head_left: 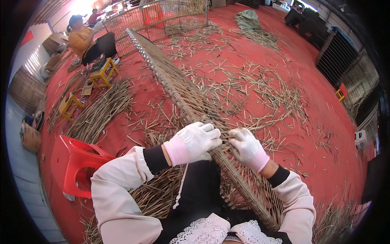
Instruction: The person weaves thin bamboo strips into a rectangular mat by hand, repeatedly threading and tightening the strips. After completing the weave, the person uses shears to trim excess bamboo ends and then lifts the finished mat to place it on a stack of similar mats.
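A long, narrow woven panel (177, 93) of brown plant strands on a frame slants from the far left across my lap to the near right. My left hand (196, 140), in a white glove with a pink cuff, is closed at the panel's left edge, near its middle. On the other side, my right hand (246, 149), gloved alike, has its fingers curled into the weave. The two hands are a short way apart. Any single strand between the fingertips is too small to make out.
A red plastic stool (79, 164) stands at my left. Bundles of long dry strands (101, 112) and scattered cut pieces (260, 89) lie on the red floor. Two yellow stools (103, 73) stand near a seated person (83, 40). A green sack (247, 19) sits far back.
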`<state>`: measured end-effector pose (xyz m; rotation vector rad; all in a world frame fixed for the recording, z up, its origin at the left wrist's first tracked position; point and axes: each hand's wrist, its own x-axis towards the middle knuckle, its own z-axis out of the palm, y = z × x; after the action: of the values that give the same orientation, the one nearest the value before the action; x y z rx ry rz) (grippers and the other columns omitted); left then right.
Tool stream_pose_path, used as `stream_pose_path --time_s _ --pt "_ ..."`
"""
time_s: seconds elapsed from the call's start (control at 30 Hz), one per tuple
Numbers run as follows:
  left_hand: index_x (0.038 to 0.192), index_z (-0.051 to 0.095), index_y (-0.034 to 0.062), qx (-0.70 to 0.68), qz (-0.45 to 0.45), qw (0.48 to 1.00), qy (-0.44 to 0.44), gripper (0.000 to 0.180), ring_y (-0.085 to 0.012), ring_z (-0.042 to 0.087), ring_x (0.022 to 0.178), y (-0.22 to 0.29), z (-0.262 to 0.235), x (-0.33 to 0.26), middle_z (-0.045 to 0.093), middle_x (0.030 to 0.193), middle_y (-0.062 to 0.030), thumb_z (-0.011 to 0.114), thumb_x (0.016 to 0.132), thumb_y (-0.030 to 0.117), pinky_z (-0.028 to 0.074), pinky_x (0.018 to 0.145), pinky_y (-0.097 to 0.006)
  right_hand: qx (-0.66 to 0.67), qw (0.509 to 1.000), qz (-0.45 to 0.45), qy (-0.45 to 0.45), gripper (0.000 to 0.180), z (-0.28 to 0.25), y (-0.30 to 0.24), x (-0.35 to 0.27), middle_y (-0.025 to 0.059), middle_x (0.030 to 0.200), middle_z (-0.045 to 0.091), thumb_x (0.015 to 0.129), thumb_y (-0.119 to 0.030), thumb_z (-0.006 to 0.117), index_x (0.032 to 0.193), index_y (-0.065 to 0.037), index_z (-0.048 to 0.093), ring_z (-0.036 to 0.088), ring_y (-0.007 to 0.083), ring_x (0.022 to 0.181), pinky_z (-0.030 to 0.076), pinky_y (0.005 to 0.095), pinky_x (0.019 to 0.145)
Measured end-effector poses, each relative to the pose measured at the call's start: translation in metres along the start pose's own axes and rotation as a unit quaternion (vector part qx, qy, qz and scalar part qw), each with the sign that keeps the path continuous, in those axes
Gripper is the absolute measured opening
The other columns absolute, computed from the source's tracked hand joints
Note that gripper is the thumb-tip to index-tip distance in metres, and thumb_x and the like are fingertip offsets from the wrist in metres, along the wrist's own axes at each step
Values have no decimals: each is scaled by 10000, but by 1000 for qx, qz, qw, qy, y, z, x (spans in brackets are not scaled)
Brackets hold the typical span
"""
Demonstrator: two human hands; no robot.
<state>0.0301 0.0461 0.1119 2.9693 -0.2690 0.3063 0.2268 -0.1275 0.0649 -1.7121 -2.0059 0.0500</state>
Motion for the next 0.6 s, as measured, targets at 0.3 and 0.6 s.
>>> stream_pose_path --time_s 0.3,0.6 --pt "1106 627 98 -10 -61 997 -49 452 -296 578 1097 19 -12 12 559 1072 -79 813 699 166 548 883 -404 441 800 374 -160 384 -38 -46 11 -32 805 635 1021 -375 580 979 -15 706 570 51 706 510 267 658" --pt "1065 686 122 -44 -14 993 113 359 -256 649 1007 14 14 -13 653 1028 -22 773 717 112 570 841 -373 -52 996 44 -57 131 -12 -103 -15 99 716 628 876 -198 655 837 -95 585 668 304 627 527 450 553"
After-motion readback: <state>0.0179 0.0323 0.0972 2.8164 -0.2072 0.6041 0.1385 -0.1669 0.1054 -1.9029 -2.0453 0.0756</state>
